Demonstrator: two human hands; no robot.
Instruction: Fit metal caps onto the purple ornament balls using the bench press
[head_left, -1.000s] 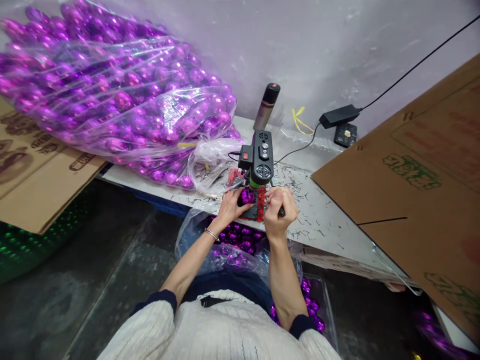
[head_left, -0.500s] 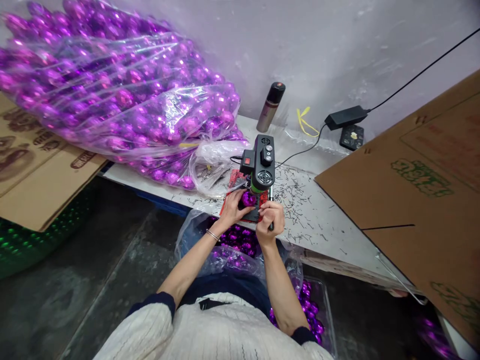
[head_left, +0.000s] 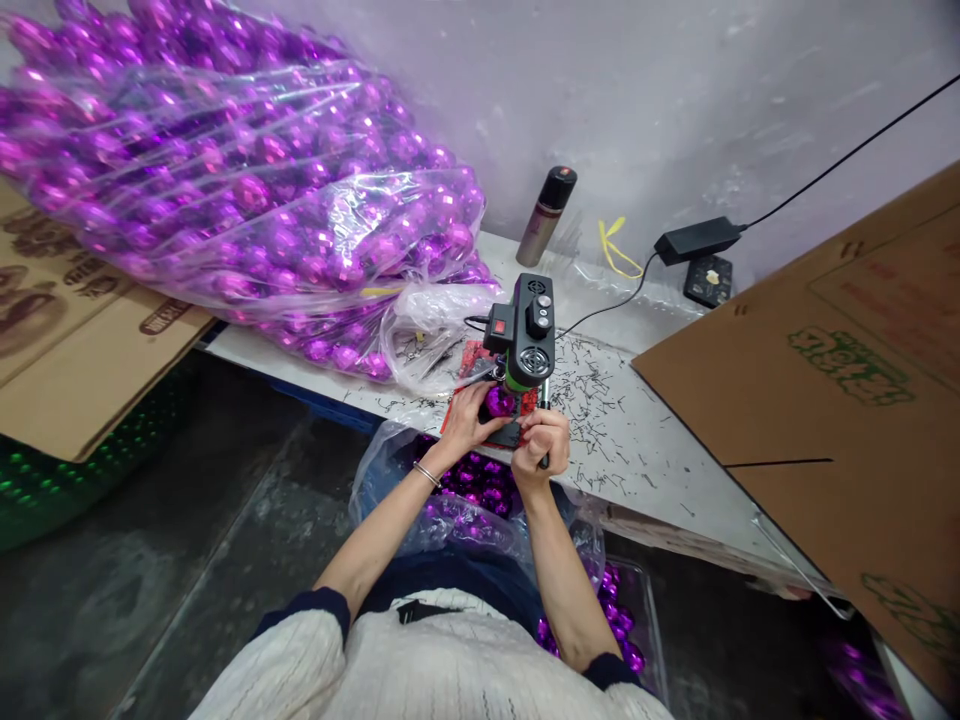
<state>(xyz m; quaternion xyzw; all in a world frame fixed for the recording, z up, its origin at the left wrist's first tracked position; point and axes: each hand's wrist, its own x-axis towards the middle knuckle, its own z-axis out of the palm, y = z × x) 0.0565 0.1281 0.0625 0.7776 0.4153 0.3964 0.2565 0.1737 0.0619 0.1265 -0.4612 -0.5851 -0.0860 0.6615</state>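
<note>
Snugly at table (head_left: 649,452) edge: ball (head_left: 497,401), handle (head_left: 545,395)

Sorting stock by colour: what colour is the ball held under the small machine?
Shiny purple; the ball, in the left hand, shows best in the head view.

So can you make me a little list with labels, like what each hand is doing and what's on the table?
Machine: small black benchtop tool with a red switch
Left hand: holds a small shiny purple ball under the tool
Right hand: fist around a thin black lever
Table: white tabletop strewn with tiny dark bits
Behind: big clear plastic bag of purple balls, grey spray can
</note>
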